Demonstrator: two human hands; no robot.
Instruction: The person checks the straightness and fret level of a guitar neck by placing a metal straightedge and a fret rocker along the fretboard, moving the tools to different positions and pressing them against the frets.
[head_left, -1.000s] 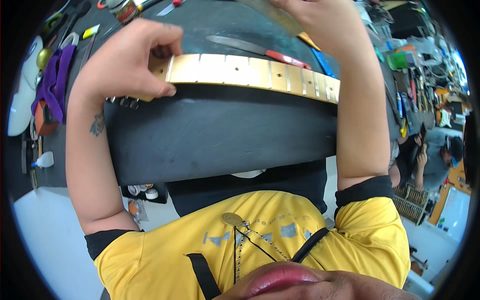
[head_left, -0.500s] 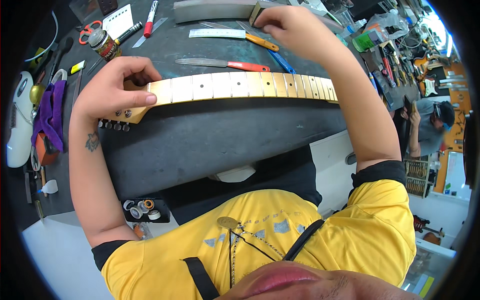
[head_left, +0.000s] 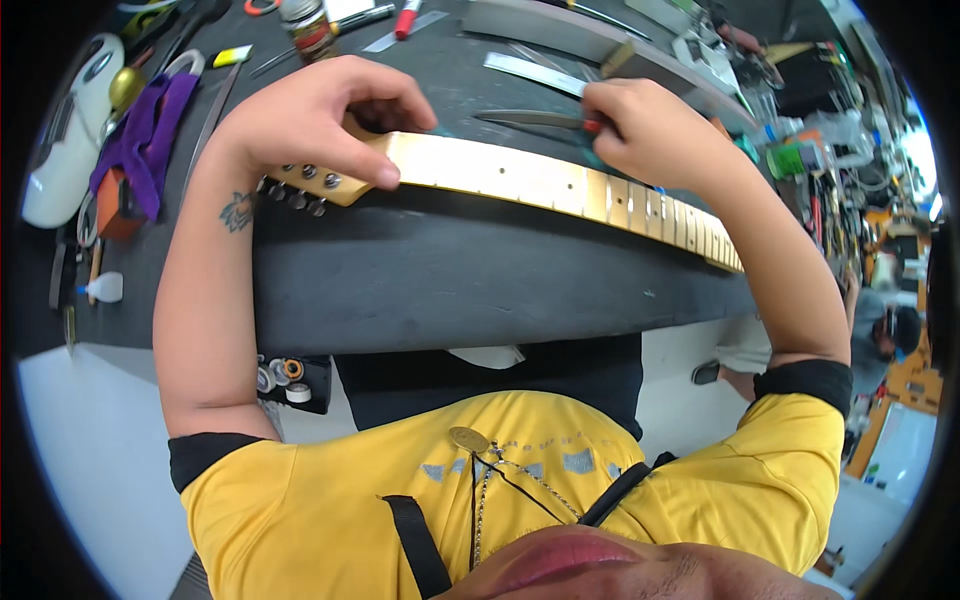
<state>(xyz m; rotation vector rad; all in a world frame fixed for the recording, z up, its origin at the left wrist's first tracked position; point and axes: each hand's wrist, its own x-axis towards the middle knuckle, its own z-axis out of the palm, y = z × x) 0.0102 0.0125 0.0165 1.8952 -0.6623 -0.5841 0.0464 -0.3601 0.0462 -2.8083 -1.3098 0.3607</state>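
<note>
A pale maple guitar neck [head_left: 540, 180] lies slantwise on the dark bench, fretboard up, its headstock with metal tuners [head_left: 310, 180] to the left. My left hand [head_left: 310, 115] straddles it near the nut, thumb on the near side and fingers curled at the far side. Beyond the neck, my right hand [head_left: 650, 130] is closed over the red handle of a knife-shaped tool [head_left: 535, 118], whose thin metal blade points left. Only a bit of red shows at the fingers. A steel ruler [head_left: 530, 72] lies just past that blade, its right end beside my knuckles.
A long grey metal beam [head_left: 540, 30] with a small brownish block [head_left: 618, 57] against it lies at the back. A jar [head_left: 308, 28], a red marker [head_left: 407, 18] and a purple cloth [head_left: 150, 150] sit leftward. Bottles and tools crowd the right. Another person [head_left: 880, 330] works at far right.
My right hand has left the brownish block and come nearer, down onto the red-handled tool. My left hand stays at the nut end. The whole view has shifted and tilted.
</note>
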